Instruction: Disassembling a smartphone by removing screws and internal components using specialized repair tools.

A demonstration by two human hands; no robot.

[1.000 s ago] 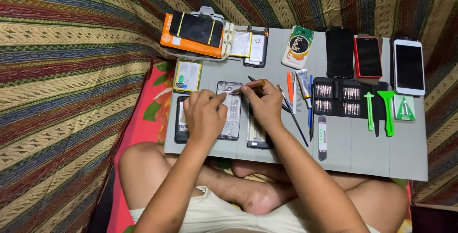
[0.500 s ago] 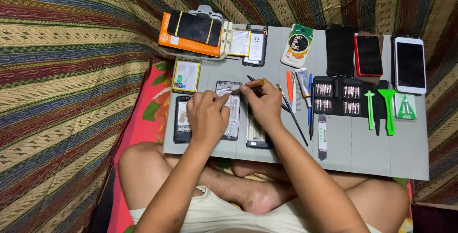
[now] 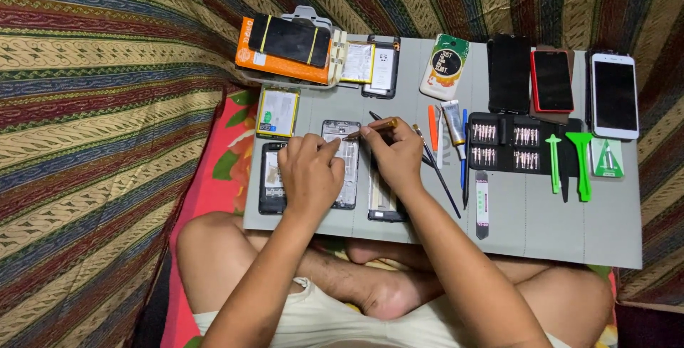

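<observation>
Sitting cross-legged, a person works over a grey mat [image 3: 541, 227] laid across their lap. Their left hand [image 3: 310, 173] rests palm-down on an opened phone [image 3: 343, 166] near the mat's centre-left, fingers curled loosely over its exposed inside and pressing it down, not wrapped around it. Their right hand [image 3: 395, 152] pinches a thin gold-coloured screwdriver [image 3: 372, 128] between thumb and fingertips, its tip pointing toward 9 o'clock and touching the upper part of the opened phone, just beside the left fingertips.

At 9 o'clock from the left hand lies a black phone shell [image 3: 271, 177], and at 12 o'clock from that a flat battery [image 3: 277, 113]. Another dismantled phone piece [image 3: 385, 202] lies under the right wrist. At 3 o'clock from the right hand sit an orange pry tool [image 3: 432, 118], a small tube [image 3: 453, 120] and a black case of screwdriver bits [image 3: 506, 145], with green plastic tools [image 3: 570, 163] beyond. Along the mat's far edge, at 12 o'clock, are an orange box [image 3: 281, 59] and three phones [image 3: 552, 81] lying face up.
</observation>
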